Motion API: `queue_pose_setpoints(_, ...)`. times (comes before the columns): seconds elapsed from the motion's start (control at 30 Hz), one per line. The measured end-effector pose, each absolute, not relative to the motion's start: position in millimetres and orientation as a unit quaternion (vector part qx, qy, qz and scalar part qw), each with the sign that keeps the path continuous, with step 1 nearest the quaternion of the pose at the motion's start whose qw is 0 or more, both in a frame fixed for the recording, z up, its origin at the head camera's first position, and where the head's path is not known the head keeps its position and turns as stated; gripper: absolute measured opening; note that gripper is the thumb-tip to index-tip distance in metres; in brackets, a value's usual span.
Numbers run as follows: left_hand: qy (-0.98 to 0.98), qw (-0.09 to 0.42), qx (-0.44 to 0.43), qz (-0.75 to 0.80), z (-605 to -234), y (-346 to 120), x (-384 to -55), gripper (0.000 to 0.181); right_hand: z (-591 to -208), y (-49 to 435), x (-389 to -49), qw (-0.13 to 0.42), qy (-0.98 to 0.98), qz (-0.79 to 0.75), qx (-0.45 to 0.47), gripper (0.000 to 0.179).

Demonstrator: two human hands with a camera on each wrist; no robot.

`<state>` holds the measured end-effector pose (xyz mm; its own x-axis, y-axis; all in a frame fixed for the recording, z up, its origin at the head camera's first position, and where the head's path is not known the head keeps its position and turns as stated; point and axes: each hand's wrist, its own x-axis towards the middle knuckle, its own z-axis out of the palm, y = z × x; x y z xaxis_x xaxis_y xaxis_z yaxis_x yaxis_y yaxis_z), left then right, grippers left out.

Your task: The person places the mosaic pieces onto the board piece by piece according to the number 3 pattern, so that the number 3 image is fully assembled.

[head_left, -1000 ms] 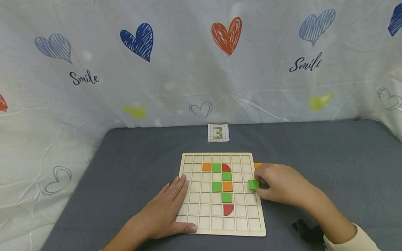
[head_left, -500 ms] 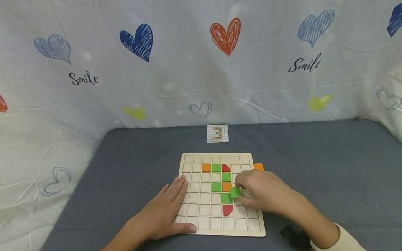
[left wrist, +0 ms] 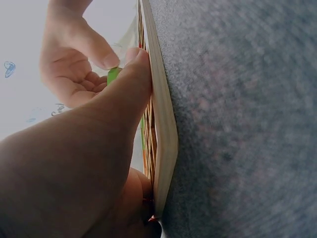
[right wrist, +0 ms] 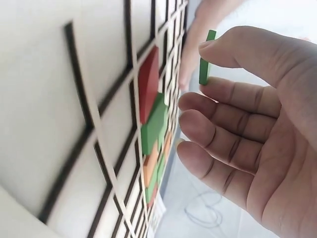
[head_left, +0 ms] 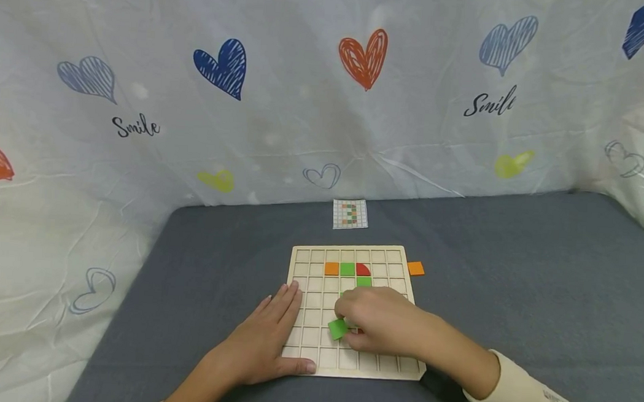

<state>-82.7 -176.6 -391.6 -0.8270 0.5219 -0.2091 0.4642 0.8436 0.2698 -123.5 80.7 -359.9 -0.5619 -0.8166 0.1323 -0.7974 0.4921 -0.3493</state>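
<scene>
My right hand (head_left: 383, 320) pinches a green square tile (head_left: 338, 329) between thumb and forefinger, over the lower middle of a wooden grid board (head_left: 309, 353). In the right wrist view the green tile (right wrist: 207, 57) is held on edge, apart from the board, with the other fingers loosely bent. My left hand (head_left: 263, 332) lies flat along the board's left edge, fingers straight, thumb on the near rim. Set in the cells are an orange tile (head_left: 331, 268), a green tile (head_left: 347, 269) and a red quarter-round tile (head_left: 363, 269). The right hand covers several tiles lower down in the head view.
A loose orange tile (head_left: 416, 268) lies on the grey cloth by the board's right edge. Behind the board is a small pattern card (head_left: 350, 214) printed with a coloured grid. A white curtain (head_left: 282, 125) with hearts hangs at the back of the table.
My right hand has carried the green tile leftward and nearer, from the board's right edge to its lower middle. The orange tile at the right is now uncovered. The left hand stays put.
</scene>
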Motion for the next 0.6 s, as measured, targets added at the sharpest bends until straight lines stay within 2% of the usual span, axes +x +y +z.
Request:
queue_pose_setpoints(0.33, 0.95, 0.136, 0.263, 0.1, -391, -177, -83, 0.117, -369, 84, -121, 0.021, 0.87, -0.181, -0.457, 0.024)
queue_pose_setpoints(0.6, 0.951, 0.133, 0.263, 0.097, -393, -177, -84, 0.117, -372, 84, -122, 0.015, 0.871, -0.171, -0.46, 0.025)
